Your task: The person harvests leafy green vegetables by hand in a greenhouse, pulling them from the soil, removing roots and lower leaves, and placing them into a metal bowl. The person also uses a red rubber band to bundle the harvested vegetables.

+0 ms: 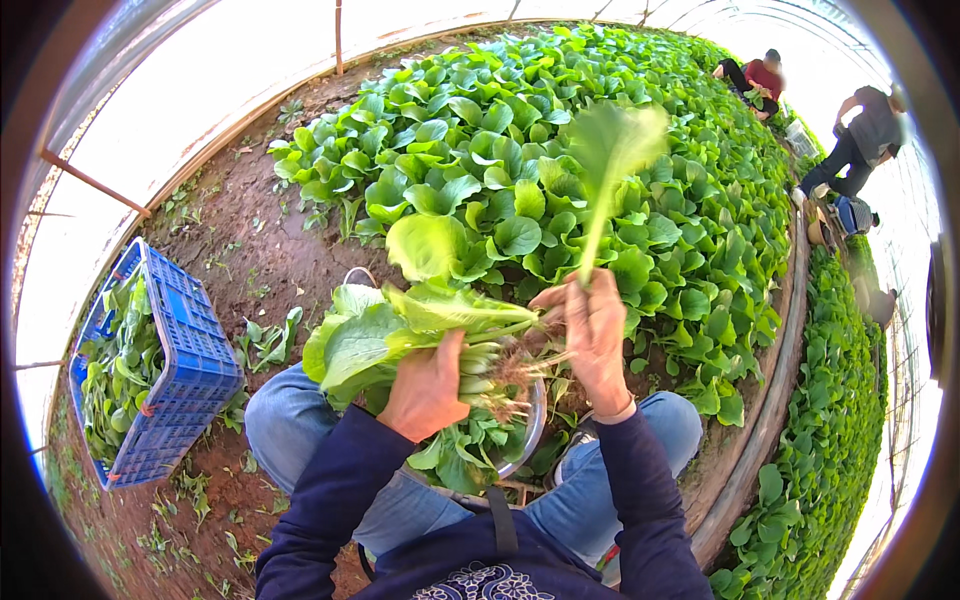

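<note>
My left hand is closed around a bunch of leafy greens, their pale stems and soil-covered roots pointing right towards my other hand. Between the fingers of my right hand is a single leaf on a long pale stalk, upright and blurred by motion. Its fingertips are close beside the bunch's roots. Below the bunch, between my knees, a clear plastic basin holds more greens, partly hidden by my left hand and the bunch.
A blue plastic crate of greens stands tilted in view at the left on bare soil. Dense leafy plants grow ahead. Loose leaves lie near the crate. At the upper right, a person in red sits and another person bends over.
</note>
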Demonstrator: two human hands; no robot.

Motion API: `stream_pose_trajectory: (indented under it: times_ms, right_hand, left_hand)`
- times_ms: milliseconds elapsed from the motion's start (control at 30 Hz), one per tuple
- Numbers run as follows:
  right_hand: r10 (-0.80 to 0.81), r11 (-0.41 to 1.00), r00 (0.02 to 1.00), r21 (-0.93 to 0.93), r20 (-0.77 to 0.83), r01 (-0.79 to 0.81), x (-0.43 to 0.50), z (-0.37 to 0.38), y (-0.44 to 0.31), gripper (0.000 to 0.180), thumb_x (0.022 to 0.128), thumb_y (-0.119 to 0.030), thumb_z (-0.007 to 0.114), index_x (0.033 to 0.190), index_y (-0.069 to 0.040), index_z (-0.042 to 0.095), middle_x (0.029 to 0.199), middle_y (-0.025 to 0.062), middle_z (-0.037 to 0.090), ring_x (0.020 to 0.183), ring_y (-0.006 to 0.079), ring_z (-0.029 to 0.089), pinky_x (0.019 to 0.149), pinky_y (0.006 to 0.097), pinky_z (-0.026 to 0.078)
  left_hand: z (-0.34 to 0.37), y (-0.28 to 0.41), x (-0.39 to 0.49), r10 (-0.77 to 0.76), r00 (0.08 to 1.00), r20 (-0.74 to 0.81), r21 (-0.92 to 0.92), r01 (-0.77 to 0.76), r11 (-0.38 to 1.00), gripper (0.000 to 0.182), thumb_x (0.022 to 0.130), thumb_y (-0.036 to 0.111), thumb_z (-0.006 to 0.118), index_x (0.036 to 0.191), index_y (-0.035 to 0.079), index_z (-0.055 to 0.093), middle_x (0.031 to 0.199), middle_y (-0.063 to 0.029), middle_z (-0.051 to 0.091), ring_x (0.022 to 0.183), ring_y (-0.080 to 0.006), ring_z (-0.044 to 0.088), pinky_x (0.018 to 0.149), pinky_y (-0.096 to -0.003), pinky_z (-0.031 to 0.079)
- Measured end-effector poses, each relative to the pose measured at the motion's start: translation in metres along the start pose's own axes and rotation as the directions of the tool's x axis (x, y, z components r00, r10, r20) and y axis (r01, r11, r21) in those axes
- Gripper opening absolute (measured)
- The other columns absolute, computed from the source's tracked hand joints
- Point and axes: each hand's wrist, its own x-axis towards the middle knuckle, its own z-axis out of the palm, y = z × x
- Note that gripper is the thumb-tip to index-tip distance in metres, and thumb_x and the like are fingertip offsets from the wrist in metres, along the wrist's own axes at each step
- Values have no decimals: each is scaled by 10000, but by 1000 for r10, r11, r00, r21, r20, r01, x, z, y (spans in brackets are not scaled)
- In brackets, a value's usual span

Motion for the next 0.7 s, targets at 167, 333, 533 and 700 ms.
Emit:
stream_pose_trajectory:
  times_ms: [167, 333, 533, 700]
  right_hand:
    - [381, 818, 906, 390, 184, -423, 20, -64, 43, 223, 1045, -241, 449, 1027, -21, 479, 886, 162, 668, 599, 222, 669, 511, 300, 560]
    - [-65, 868, 799, -360, 598, 341, -5, -16, 11, 602, 821, -69, 712, 1373, -12, 479, 1405, 191, 489, 1287, 316, 467, 1075, 412, 386]
    - [-243, 946, 868, -93, 434, 312, -10, 18, 0, 412, 881, 30, 625, 1279, 31, 516, 1109, 186, 662, 910, 329, 669, 825, 365, 532]
    - [-256, 879, 951, -366, 174, 304, -7, -7, -35, 532, 871, 21, 653, 1366, 1, 458, 945, 161, 686, 777, 251, 677, 699, 321, 537]
  left_hand:
    - [-12, -4, 3, -216, 971, -97, -385, 164, 908, 645, 700, 94, 777, 1245, -13, 447, 956, -180, 690, 811, -281, 708, 736, -340, 560]
    - [-31, -12, 3, -193, 897, 397, -892, 427, 150, 408, 741, 48, 760, 1108, -3, 592, 871, -102, 678, 773, -197, 672, 705, -335, 548]
    - [-24, -8, 6, -96, 857, 507, -858, 512, 37, 414, 744, 89, 789, 1099, 15, 590, 874, -97, 677, 780, -201, 670, 686, -340, 542]
    - [-24, -13, 5, -291, 906, 306, -911, 368, 186, 385, 768, 67, 721, 1128, 1, 601, 988, -80, 663, 884, -167, 634, 799, -316, 503]
